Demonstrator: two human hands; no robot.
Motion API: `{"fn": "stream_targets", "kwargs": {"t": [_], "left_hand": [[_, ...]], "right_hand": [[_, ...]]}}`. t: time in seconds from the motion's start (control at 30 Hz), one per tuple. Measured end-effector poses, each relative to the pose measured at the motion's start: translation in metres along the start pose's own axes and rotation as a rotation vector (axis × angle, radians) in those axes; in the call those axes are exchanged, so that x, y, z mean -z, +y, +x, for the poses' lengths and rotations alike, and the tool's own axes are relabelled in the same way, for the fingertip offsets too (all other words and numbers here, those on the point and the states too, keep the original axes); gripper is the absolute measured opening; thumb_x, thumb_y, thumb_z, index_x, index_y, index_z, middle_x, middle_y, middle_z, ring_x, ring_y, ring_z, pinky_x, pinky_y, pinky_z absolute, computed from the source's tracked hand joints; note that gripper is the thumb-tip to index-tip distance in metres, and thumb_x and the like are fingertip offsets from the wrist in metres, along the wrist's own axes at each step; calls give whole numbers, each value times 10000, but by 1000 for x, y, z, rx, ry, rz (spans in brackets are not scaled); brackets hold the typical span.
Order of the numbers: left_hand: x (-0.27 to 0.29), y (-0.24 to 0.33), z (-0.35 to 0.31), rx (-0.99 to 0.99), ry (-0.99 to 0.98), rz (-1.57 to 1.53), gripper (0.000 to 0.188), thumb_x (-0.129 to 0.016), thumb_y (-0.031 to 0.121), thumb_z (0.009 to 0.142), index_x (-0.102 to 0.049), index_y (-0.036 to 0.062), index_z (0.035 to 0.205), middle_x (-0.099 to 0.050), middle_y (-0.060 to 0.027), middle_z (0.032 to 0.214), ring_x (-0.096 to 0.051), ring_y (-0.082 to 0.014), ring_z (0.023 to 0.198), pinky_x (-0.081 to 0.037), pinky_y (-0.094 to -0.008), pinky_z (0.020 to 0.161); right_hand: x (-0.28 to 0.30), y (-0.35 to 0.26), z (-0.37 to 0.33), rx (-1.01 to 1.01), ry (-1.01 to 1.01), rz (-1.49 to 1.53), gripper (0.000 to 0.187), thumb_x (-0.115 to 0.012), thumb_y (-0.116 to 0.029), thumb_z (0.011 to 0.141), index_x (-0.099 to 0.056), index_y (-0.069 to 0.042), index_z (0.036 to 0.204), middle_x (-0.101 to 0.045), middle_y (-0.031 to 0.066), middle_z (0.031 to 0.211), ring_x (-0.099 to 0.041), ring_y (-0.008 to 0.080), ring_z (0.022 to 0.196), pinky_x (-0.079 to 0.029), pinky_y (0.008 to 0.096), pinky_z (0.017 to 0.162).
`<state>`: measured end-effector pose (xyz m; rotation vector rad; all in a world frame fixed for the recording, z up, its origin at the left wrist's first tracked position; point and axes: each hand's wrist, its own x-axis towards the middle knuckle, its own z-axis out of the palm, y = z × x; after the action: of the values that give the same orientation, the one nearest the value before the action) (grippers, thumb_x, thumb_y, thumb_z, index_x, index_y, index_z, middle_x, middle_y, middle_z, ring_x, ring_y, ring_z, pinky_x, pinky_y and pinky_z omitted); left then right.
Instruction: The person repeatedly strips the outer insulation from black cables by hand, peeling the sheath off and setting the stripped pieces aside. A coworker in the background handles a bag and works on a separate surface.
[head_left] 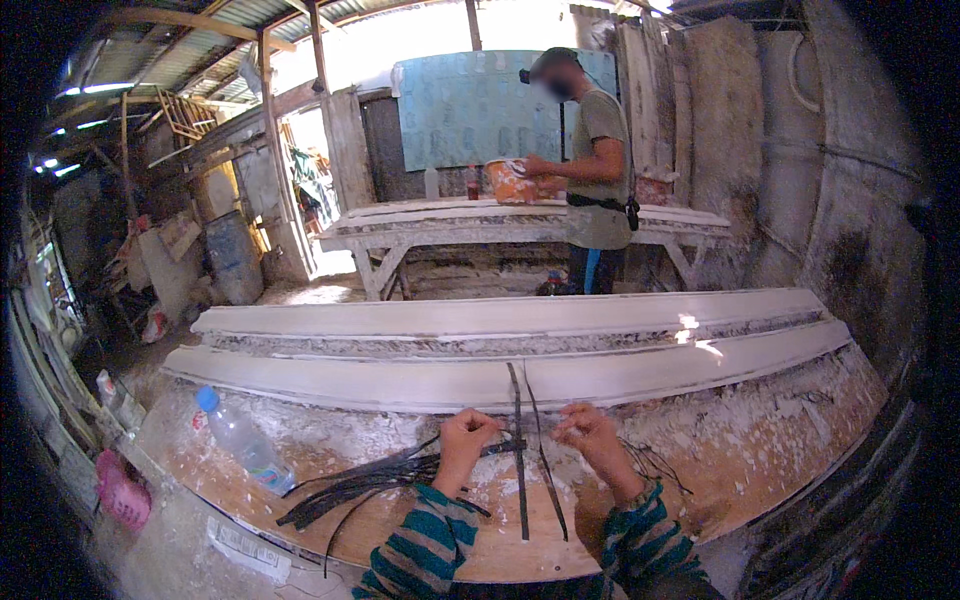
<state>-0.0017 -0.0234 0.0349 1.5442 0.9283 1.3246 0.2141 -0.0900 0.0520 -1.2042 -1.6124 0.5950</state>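
My left hand (468,440) is closed in a pinch beside a long black strip (519,450) on the wooden table; whatever its fingertips hold is too small to make out. Opposite it, my right hand (592,437) has curled, pinched fingers just right of a thinner dark strip (546,465). Both strips run from the white moulding (400,375) toward the table's near edge. A loose bundle of black strips (370,480) lies under and left of my left wrist. Smaller dark strands (655,462) lie past my right wrist.
A clear bottle with a blue cap (243,440) lies on the table's left side. Beyond the near moulding is a second white moulding (500,312). White flakes litter the board. Across the room, a person (597,150) holds an orange bucket (511,181) at another bench (450,225).
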Motion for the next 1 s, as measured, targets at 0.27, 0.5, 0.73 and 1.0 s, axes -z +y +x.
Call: {"fn": "stream_targets", "kwargs": {"t": [0.27,0.5,0.73,1.0], "left_hand": [[-2,-10,-2,-286,152,441,32,-663,56,694,-649,40,671,-573,-70,652,-544,-150,587,-431,-260,540],[-11,5,-9,-211,-13,317,58,-674,89,704,-664,47,743,-558,-60,654,-538,-153,622,-420,-270,559],[-27,11,-25,-87,-419,97,110,-628,123,785,-616,14,798,-539,-49,771,-515,-148,741,-418,-264,678],[-38,22,-38,105,-798,-284,137,-618,146,813,-576,16,824,-506,-4,790,-466,-85,768,-386,-233,699]], "right_hand": [[-39,-33,-18,180,-473,227,120,-643,-194,766,-657,-86,817,-574,79,991,-496,232,1001,-351,378,925],[-26,-37,-15,51,-259,218,72,-676,-97,719,-623,-52,736,-597,42,733,-541,168,862,-405,317,826],[-14,-9,-5,-13,255,-61,146,-674,-28,684,-529,-20,668,-564,51,686,-535,132,662,-434,252,638],[-5,19,5,121,351,-159,108,-652,-98,685,-605,-49,769,-593,98,814,-553,238,815,-430,338,736]]}}
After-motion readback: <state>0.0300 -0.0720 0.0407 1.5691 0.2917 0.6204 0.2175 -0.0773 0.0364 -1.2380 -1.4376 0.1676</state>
